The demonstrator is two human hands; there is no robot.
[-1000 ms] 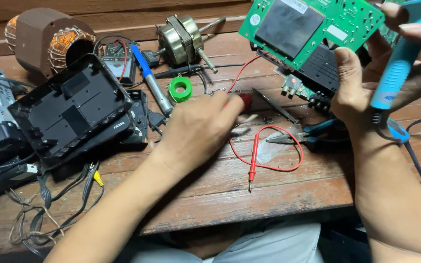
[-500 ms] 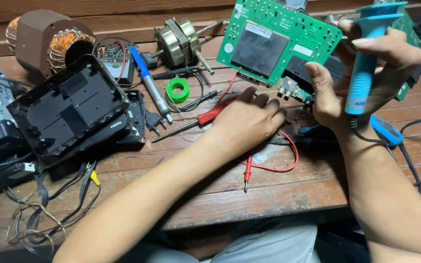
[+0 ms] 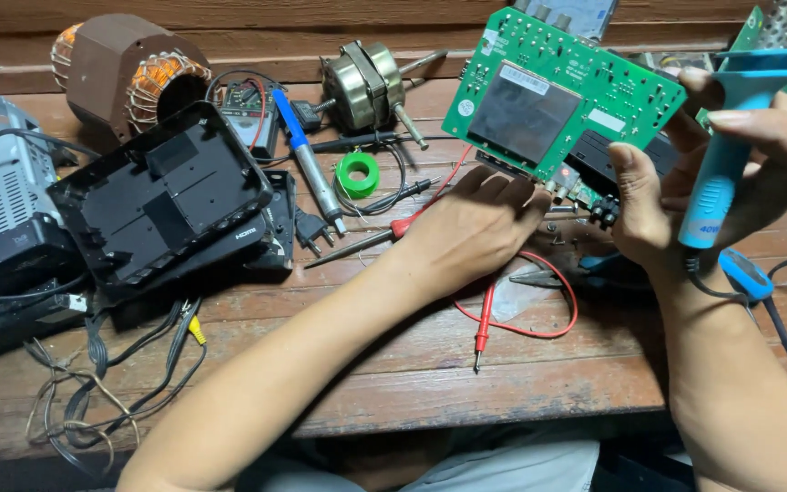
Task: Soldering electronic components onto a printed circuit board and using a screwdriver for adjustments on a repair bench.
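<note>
1. Above the wooden surface: green circuit board, tilted, long axis running left-right.
2. Right hand: fingers clamped on the board's lower right edge and a blue soldering iron.
3. Left hand: nearer from below, fingers together, touching the board's lower edge.

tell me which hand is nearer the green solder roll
Left. The left hand rests just right of the green solder roll; the right hand is far right, holding the blue soldering iron.

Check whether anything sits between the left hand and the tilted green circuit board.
Nothing visible does. The left hand lies right below the green circuit board, fingertips at its lower edge; contact is unclear. The right hand props the board up while holding a blue soldering iron.
</note>
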